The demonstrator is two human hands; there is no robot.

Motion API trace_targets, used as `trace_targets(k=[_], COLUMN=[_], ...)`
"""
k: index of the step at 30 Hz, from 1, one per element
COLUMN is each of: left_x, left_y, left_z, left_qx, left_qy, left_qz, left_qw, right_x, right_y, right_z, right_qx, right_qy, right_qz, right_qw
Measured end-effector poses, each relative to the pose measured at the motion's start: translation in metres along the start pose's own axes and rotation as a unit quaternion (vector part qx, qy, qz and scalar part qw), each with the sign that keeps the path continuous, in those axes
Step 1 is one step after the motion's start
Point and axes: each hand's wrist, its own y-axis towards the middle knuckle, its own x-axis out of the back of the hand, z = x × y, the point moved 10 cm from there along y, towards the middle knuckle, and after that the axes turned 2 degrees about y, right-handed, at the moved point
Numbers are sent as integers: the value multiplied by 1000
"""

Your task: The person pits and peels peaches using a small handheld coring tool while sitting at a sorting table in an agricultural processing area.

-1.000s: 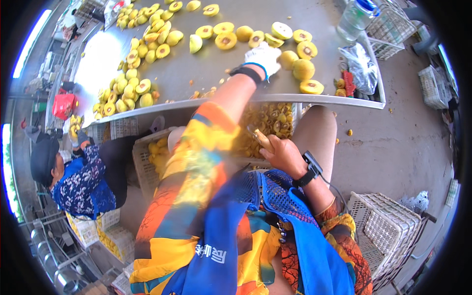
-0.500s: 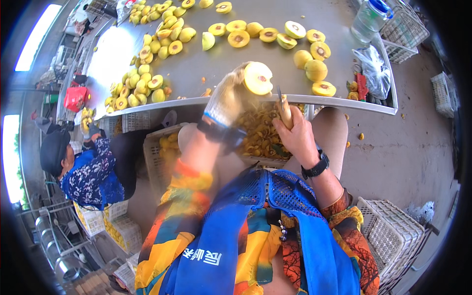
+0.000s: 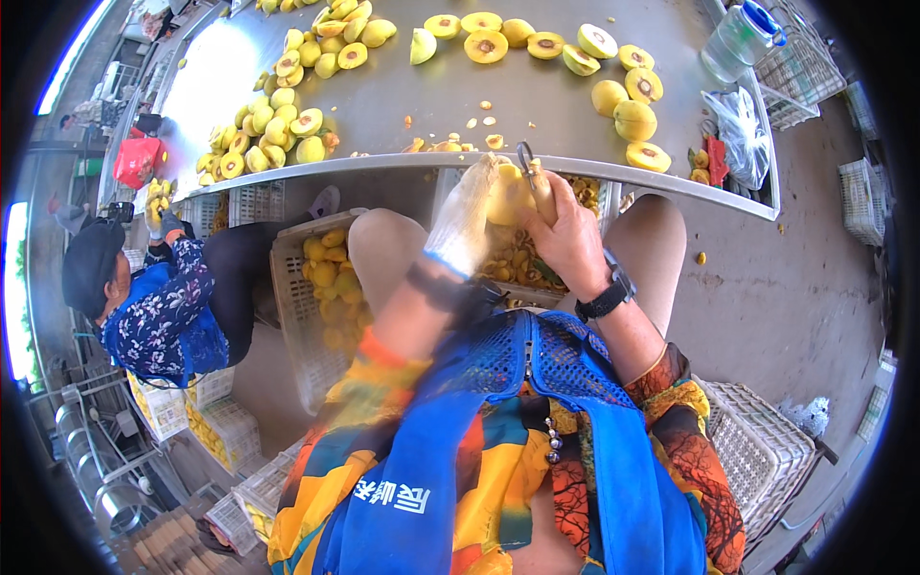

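My left hand [image 3: 466, 222], in a whitish work glove, grips a yellow peach half [image 3: 508, 199] just off the table's near edge. Blurring hides part of that fruit's surface. My bare right hand [image 3: 569, 238] is closed round the wooden handle of a pitting tool [image 3: 542, 195], whose curved metal loop points up beside the peach. Below both hands, a crate holds scraps and peelings [image 3: 517, 257]. On the metal table [image 3: 422, 105], cut peach halves [image 3: 486, 46] lie in a curved row, with a larger heap of peaches [image 3: 278, 125] to the left.
Left of my knees stands a crate of peach halves [image 3: 335, 278]. A co-worker [image 3: 168, 307] sits at the far left, holding fruit. A clear plastic jug [image 3: 738, 43] and a plastic bag [image 3: 743, 139] occupy the table's right end. A white crate [image 3: 752, 446] stands at my right.
Both hands have come together, lower and over the scraps. The peach's pale cut face has turned from view. Small bits now lie near the table edge, and the view has shifted slightly.
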Motion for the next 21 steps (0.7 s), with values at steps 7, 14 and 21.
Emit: trace_targets(k=[7, 14, 21], left_x=[17, 3, -3], left_y=[0, -6, -11], left_z=[-17, -5, -23], left_qx=[-60, 25, -44], left_qy=[-32, -317, -257], left_qz=[-115, -134, -130], left_qw=[991, 938, 957], right_x=[-12, -19, -27], right_y=[-24, -25, -32], right_z=[17, -3, -9], right_qx=[92, 59, 26], right_qy=[-98, -119, -140], right_qz=[45, 20, 24], right_qw=[990, 991, 989])
